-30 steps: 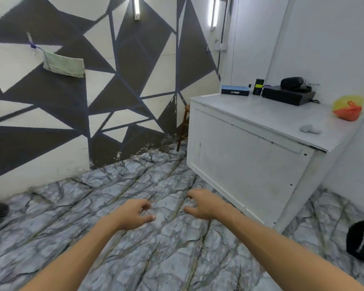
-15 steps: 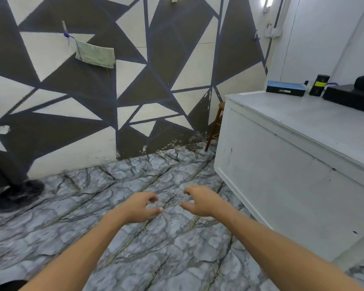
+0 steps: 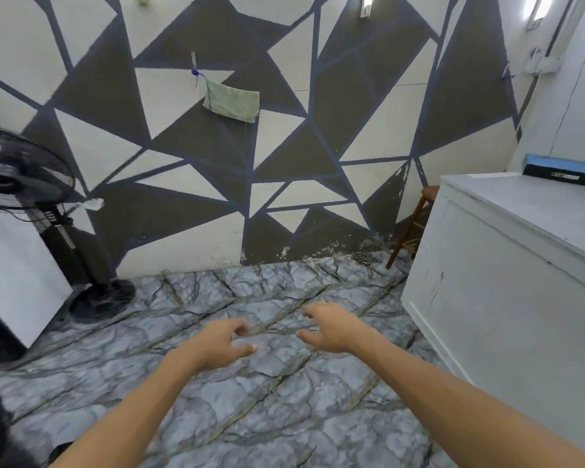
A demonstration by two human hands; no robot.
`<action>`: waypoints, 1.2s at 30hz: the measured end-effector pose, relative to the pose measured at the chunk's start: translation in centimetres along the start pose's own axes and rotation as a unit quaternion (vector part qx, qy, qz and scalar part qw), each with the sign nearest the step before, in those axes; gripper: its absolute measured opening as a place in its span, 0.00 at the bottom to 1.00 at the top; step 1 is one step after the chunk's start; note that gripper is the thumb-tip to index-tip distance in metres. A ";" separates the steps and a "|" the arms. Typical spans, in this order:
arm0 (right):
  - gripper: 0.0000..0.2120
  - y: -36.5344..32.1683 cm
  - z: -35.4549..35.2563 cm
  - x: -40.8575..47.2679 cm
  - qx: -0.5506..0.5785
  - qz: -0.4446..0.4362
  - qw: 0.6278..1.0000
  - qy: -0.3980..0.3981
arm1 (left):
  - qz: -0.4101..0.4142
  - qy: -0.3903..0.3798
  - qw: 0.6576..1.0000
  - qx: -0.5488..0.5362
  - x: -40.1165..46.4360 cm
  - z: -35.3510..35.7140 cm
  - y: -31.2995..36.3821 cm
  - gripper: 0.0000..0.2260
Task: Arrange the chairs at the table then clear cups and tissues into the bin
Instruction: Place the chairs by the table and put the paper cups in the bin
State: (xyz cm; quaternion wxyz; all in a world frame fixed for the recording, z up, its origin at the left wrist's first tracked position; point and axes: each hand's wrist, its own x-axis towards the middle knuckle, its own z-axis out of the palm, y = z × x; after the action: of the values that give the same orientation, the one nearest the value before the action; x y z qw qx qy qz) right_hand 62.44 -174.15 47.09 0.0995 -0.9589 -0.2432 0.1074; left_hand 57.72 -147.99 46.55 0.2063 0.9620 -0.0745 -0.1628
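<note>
Two bare hands, left hand point(image 3: 221, 344) and right hand point(image 3: 331, 327), held empty over grey marbled floor point(image 3: 284, 400) with fingers loosely curled; one brown wooden stool point(image 3: 416, 221) upright, long axis vertical, wedged behind white cabinet point(image 3: 507, 275); one black pedestal fan point(image 3: 31, 184) newly in view at left.

Our left hand point(image 3: 218, 346) and right hand point(image 3: 331, 329) hang loose over the floor point(image 3: 284, 417), holding nothing, with a small gap between them. Ahead of us the floor lies bare up to the patterned wall point(image 3: 183, 197). On the right a big white counter point(image 3: 507, 265) blocks the way. A wooden stool point(image 3: 416, 221) is tucked behind it, by the wall. On the left stand a black fan point(image 3: 31, 184) and a white box point(image 3: 11, 275). We have room down the middle.
</note>
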 end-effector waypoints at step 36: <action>0.26 -24.3 9.2 33.6 -0.045 -0.308 0.936 -0.162 | -0.344 0.130 0.914 -0.170 -6.8 -2.5 -29.2 0.24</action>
State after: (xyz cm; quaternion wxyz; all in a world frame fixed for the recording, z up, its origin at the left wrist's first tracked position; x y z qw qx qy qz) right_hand 78.09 -135.51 38.92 0.0436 -0.8102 -0.5438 0.2146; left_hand 54.40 -119.26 38.38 0.3062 0.8912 0.3170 -0.1075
